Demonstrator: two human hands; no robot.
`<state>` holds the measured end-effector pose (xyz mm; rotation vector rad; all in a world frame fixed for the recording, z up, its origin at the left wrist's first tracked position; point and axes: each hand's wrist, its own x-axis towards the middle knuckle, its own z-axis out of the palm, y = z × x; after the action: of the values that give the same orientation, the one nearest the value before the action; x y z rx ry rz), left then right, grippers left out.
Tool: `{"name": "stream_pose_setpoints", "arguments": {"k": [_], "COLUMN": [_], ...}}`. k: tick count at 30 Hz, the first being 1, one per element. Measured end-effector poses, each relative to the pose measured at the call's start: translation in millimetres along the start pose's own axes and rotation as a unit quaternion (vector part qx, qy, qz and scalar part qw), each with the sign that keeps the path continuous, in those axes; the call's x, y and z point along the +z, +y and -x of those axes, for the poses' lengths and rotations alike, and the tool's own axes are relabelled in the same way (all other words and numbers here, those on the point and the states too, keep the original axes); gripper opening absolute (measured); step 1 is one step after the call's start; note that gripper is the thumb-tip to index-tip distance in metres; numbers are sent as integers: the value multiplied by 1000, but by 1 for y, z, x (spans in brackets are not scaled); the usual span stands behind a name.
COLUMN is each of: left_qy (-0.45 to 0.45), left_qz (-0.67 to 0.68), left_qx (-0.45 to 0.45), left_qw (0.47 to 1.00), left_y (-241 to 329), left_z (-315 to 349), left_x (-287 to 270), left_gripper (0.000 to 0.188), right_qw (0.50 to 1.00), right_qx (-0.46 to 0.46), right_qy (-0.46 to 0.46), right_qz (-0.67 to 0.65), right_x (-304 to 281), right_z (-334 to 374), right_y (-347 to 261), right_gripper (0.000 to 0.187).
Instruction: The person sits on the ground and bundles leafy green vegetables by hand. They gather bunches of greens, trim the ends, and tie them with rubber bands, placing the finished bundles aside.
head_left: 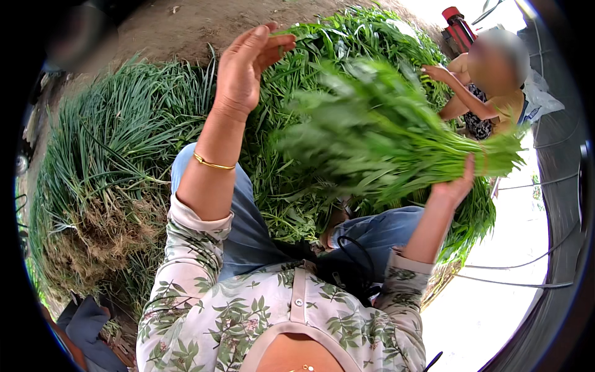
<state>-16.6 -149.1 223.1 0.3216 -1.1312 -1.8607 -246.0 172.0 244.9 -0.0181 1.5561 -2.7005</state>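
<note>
Over the heap (331, 43), right hand (456, 181) clasps the bunch (384, 136); left hand (251, 62) gapes loosely. Looks light, tender: hold the stems (503, 155).

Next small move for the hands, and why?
Probably lower the left hand to steady the green bunch at its leafy end: only the right hand grips it, near the stem ends, its leaves fan out motion-blurred, and the left is raised apart from it.

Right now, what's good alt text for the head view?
The right hand grips a blurred bunch of leafy greens near its stem end, above a leafy pile; the left hand is raised. Rooted grassy plants lie heaped at left; another person is upper right.
</note>
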Motion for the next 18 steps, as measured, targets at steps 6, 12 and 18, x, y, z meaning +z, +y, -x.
{"name": "stream_pose_setpoints", "arguments": {"k": [6,12,18], "left_qy": [7,13,12], "left_qz": [9,-15,-101], "left_qx": [-28,-90,-119], "left_qw": [1000,996,988], "left_y": [-13,-44,-67], "left_z": [-2,-11,-11], "left_x": [6,3,7], "left_gripper": [42,40,50], "right_qw": [973,830,600], "right_qx": [-221,-467,-456], "right_qy": [13,100,154], "right_qz": [59,290,639], "right_x": [-48,-74,-140], "right_z": [7,66,97], "right_y": [-155,-286,-340], "right_gripper": [42,50,75]}}
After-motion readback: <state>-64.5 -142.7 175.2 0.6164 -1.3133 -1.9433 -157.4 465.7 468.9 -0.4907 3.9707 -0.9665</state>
